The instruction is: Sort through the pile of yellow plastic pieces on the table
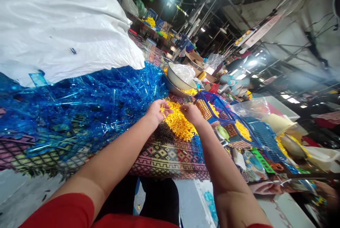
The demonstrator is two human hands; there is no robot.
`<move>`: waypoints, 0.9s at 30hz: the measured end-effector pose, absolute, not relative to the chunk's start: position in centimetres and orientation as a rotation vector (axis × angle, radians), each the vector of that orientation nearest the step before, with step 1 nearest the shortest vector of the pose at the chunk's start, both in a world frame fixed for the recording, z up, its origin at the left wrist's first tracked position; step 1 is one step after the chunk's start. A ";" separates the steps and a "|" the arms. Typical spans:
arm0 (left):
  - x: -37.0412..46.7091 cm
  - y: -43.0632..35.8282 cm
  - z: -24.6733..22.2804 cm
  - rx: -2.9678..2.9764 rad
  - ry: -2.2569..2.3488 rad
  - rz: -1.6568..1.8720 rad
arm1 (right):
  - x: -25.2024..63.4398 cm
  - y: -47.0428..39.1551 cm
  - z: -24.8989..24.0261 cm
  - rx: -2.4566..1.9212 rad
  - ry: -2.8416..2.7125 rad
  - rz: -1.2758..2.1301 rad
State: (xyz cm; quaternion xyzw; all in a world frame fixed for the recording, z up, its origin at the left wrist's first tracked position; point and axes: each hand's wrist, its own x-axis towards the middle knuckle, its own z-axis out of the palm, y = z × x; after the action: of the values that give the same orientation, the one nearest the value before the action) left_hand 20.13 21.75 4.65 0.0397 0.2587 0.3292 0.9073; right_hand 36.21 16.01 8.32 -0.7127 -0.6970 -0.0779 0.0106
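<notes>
My left hand [157, 110] is turned partly palm up, fingers curled around a small yellow plastic piece [162, 108]. Across from it, my right hand [191, 112] has its fingertips pinched together; whatever is between them is too small to make out. Both hands hover at the far part of a heap of small yellow plastic pieces [180, 123] on a patterned cloth [164, 157]. Close to the heap's left side lies a pile of tiny dark parts [164, 134]. A large spread of clear blue plastic parts [87, 100] lies left of my left hand.
A white sheet or sack [61, 26] covers the back of the blue parts. Beyond the heap stand stacked bowls [175, 73] with yellow pieces and a clear bag. Blue baskets [225, 112] with yellow pieces are at the right, near a green round object [222, 133] and a green strip [262, 160].
</notes>
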 end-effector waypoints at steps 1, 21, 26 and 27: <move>20.0 21.9 4.8 0.113 0.517 0.692 | 36.7 15.9 7.8 -2.259 -2.267 -0.250; 19.4 22.0 5.4 0.219 0.465 0.774 | 39.1 14.7 7.1 -2.456 -2.062 -0.390; 19.4 22.1 5.4 0.232 0.451 0.767 | 37.1 14.9 6.3 -2.491 -2.281 -0.447; 19.4 22.1 5.4 0.230 0.454 0.754 | 36.7 15.0 6.2 -2.537 -2.286 -0.457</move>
State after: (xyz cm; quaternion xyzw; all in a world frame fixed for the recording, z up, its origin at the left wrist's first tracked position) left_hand 19.40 22.15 5.42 0.1109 0.2192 0.3641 0.8984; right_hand 36.73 14.98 6.20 -0.7278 -0.6559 -0.1311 -0.1511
